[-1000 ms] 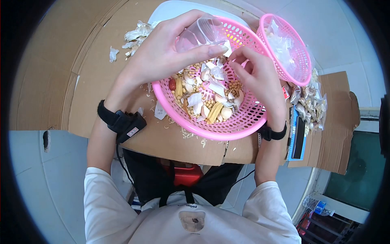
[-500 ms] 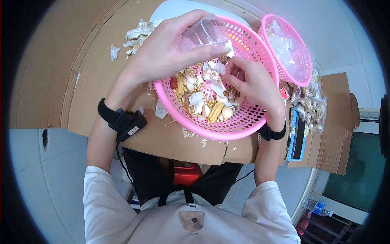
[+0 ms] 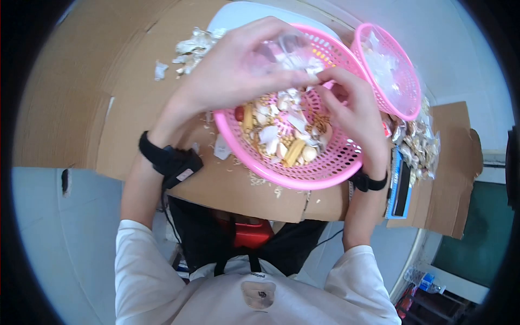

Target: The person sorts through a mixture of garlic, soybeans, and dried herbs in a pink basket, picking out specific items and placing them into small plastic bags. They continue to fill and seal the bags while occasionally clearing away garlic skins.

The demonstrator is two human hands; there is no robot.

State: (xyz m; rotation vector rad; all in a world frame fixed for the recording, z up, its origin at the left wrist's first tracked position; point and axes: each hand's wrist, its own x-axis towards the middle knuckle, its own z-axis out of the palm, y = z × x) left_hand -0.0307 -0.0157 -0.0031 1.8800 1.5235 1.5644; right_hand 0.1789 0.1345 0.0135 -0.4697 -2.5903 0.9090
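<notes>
My left hand [image 3: 233, 65] is curled around a clear, cup-shaped plastic piece [image 3: 279, 51], held over a large pink perforated basket [image 3: 260, 169]. It is too blurred to tell whether this is a cup or a bag. My right hand [image 3: 352, 108] is closed in a pinch near the left thumb tip, above the basket's right side; what its fingers hold is hidden. Inside the basket are soybeans [image 3: 265, 146], pale garlic-like cloves [image 3: 309, 154], yellow strips [image 3: 294, 152], white flakes [image 3: 268, 134] and a red piece [image 3: 239, 113].
A smaller pink basket [image 3: 416, 103] with clear plastic stands at the back right. Beside it lie filled clear bags [image 3: 420, 149] and a blue-edged packet [image 3: 400, 184]. Dry papery peelings [image 3: 195, 47], a white label [image 3: 221, 147] and thin shreds lie on the cardboard [image 3: 135, 92].
My right hand has risen out of the basket's contents to the left thumb tip, still pinched. My left hand still holds the clear plastic. The whole view has shifted slightly.
</notes>
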